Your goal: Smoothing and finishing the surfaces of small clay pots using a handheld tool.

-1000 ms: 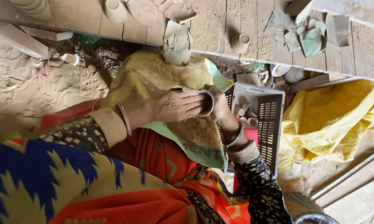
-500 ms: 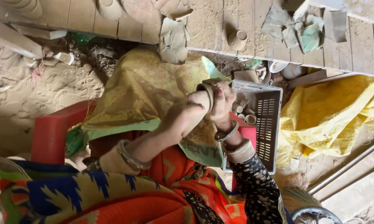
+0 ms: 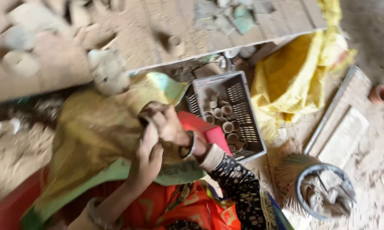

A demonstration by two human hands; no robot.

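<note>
Left hand [image 3: 148, 153] now lower, cupped under right hand [image 3: 168, 123]; clay-smeared fingers

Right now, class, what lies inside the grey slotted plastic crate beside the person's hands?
Inside the grey crate, small round clay cups lie loosely piled, many with open mouths facing up. Any lower layers and the crate floor are hidden beneath them.

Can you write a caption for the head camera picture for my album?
Two hands, left hand and right hand, hold a small clay cup over a yellow sack beside a grey crate of cups.
</note>
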